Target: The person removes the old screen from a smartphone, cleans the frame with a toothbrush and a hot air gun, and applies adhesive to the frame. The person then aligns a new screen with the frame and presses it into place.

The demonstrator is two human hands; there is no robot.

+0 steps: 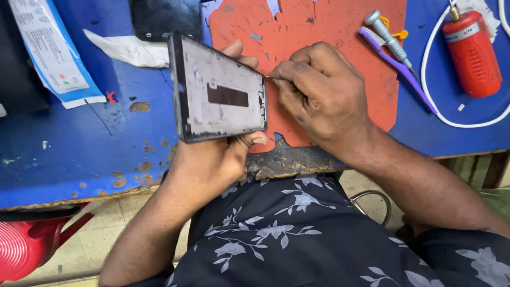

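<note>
A single phone frame point(220, 87), grey and stripped to its inner plate, is held up over the front edge of the blue tabletop point(79, 143) by the left hand point(212, 154). Its fingers are pinched on the frame, the thumb pressed along the lower edge and fingertips showing behind the top edge, so that the right-hand side of the frame is turned toward the other hand. The right hand point(319, 90) is curled, with its fingers pressed together on a thin pointed tool, too small to be told apart, whose tip is brought to the frame's side edge near the top. Beneath the hands one worn orange mat point(340, 32) is laid on the tabletop, seemingly as a working pad. To the right, one screwdriver point(388, 40) and one purple brush point(398, 66) are laid side by side, touching, within reach. One red cylinder point(472, 53) with a white cord is set farther right. One dark phone point(162, 18) and one blue-and-white packet point(50, 50) are kept at the left.
</note>
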